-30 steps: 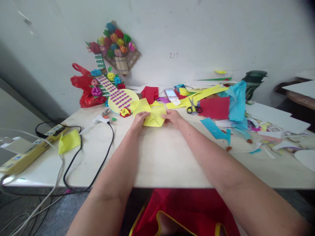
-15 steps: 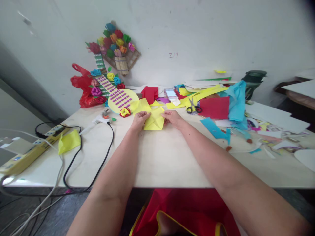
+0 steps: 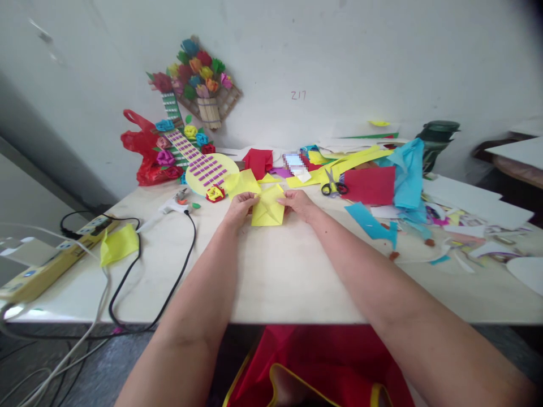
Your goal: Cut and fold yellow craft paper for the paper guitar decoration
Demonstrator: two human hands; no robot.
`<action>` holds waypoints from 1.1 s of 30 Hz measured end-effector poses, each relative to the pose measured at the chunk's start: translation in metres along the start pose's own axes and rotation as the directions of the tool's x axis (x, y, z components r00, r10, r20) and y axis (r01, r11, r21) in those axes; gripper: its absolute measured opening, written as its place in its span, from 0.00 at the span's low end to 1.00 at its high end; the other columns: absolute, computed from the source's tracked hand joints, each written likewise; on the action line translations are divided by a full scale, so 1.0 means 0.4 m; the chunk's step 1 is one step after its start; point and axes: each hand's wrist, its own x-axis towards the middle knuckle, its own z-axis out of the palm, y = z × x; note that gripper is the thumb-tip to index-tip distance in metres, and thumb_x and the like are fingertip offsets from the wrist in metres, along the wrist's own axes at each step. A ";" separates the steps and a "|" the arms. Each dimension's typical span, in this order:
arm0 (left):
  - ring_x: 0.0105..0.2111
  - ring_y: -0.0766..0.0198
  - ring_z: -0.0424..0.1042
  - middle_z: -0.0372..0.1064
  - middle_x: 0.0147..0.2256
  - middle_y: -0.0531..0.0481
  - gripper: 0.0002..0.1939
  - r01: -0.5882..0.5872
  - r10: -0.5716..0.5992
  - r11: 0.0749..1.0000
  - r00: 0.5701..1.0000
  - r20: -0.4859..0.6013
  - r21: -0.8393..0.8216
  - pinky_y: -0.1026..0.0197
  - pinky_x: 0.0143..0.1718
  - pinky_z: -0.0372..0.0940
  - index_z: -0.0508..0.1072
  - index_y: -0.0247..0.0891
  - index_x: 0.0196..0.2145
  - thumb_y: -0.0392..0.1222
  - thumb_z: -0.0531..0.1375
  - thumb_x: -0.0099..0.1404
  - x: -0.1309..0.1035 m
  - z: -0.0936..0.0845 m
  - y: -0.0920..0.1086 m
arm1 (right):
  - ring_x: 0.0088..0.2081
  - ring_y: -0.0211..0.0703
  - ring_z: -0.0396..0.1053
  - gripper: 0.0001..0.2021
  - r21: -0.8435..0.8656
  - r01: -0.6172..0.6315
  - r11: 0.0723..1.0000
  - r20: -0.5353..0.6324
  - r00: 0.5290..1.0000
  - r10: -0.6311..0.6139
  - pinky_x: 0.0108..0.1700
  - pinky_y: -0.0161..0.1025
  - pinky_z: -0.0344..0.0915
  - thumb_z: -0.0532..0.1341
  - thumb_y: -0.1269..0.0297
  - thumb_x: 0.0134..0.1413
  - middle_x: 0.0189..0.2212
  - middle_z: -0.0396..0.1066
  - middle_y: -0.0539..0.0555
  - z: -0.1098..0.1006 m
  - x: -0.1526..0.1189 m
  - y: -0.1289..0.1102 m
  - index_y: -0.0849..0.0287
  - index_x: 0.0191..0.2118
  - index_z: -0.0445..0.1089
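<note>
Between my two hands is a small yellow paper square [image 3: 268,208] with crease lines across it, held over the table. My left hand [image 3: 241,208] pinches its left edge between thumb and fingers. On the opposite edge, my right hand [image 3: 299,204] is closed in a pinch as well. Another yellow paper piece [image 3: 244,182] lies just behind my left hand. Close by on the left sits a red and yellow paper flower [image 3: 215,194]. Scissors [image 3: 334,184] with black handles rest beyond my right hand.
A white glue gun [image 3: 175,204] with a black cord lies left, near a yellow power strip [image 3: 51,265] and a yellow paper piece [image 3: 120,244]. A guitar-shaped craft [image 3: 212,169] leans at the back. Red paper [image 3: 368,186], blue paper [image 3: 409,175] and scraps cover the right.
The yellow paper square has shifted slightly right and looks flatter, its left edge now straighter. Both hands keep nearly the same place.
</note>
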 end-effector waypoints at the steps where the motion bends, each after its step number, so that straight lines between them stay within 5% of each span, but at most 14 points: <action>1: 0.16 0.74 0.59 0.62 0.17 0.55 0.12 0.008 -0.008 1.000 1.000 -0.001 0.001 0.70 0.16 0.51 0.67 0.34 0.23 0.42 0.64 0.41 0.000 0.001 0.000 | 0.17 0.35 0.63 0.07 -0.005 0.003 1.000 -0.009 1.000 -0.003 0.19 0.32 0.60 0.64 0.66 0.33 0.17 0.68 0.48 0.000 0.000 0.001 0.62 0.23 0.68; 33: 0.18 0.70 0.64 0.66 0.19 0.52 0.11 0.040 -0.040 0.998 0.999 0.003 -0.044 0.67 0.19 0.58 0.70 0.33 0.26 0.38 0.62 0.42 -0.003 -0.001 0.002 | 0.18 0.35 0.65 0.05 0.062 -0.007 0.998 0.013 1.000 0.006 0.19 0.31 0.61 0.60 0.72 0.38 0.17 0.69 0.49 0.004 -0.009 -0.008 0.64 0.27 0.72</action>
